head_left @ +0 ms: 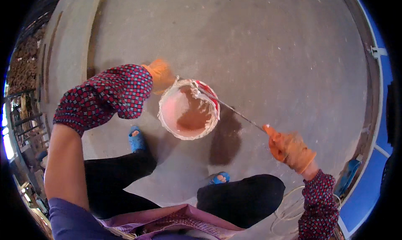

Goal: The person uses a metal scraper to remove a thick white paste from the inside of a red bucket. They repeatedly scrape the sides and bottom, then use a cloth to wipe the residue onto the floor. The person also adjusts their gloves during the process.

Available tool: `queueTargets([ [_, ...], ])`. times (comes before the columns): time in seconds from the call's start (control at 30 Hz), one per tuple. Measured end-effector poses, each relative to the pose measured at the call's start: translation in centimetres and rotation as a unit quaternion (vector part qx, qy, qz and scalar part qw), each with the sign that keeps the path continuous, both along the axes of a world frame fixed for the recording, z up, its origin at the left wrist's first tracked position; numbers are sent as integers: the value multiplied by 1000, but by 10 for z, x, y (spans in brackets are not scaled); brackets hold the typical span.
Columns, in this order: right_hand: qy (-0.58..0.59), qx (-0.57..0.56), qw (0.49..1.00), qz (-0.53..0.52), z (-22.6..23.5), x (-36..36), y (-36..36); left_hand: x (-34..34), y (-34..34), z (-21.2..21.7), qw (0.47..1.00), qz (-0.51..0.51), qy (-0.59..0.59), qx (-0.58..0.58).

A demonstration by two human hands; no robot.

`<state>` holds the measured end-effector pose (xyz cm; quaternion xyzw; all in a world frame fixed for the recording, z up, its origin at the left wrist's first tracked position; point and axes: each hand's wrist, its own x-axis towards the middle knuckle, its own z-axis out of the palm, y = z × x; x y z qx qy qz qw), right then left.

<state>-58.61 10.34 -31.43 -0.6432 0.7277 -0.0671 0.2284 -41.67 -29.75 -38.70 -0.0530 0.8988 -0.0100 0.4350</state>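
Saw brown soil [27, 70] and dark clutter at far left. Next, noted left sleeve cover [106, 91], dark with red and pale patterning, from forearm to wrist. Spotted left blue sandal [137, 141] below it, toes showing. Then found left hand [161, 75], orange-gloved, right at upper-left rim of bucket [189, 137]; blurred, so could not tell finger spread or any hold. Logged bucket upright on grey floor [293, 51], mid-view, ahead of and between both feet. Marked pale paste caked around its rim, red patch at upper right, pinkish and brown tones inside; could not tell contents. Saw right blue sandal [220, 178] below bucket, near black-clad right knee [240, 198]. Traced thin dark rod [236, 111] slanting from over bucket's upper right rim down to right hand [291, 150], orange-gloved, fingers closed around rod's near end. Noted right sleeve cover [320, 202], same patterning, and blue panel [385, 114] at far right.
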Motion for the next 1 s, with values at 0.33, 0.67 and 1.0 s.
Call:
queueTargets([
  [0.33, 40, 2, 992, 119, -27, -51, -8, -5, 10, -1, 991, -124, -46, 9],
  [0.67, 11, -26, 992, 124, -29, -86, -30, -12, 14, 8, 993, -108, -52, 17],
  [1.0, -43, 49, 997, -48, -2, -65, -50, 10, 10, -7, 997, -39, -55, 37],
])
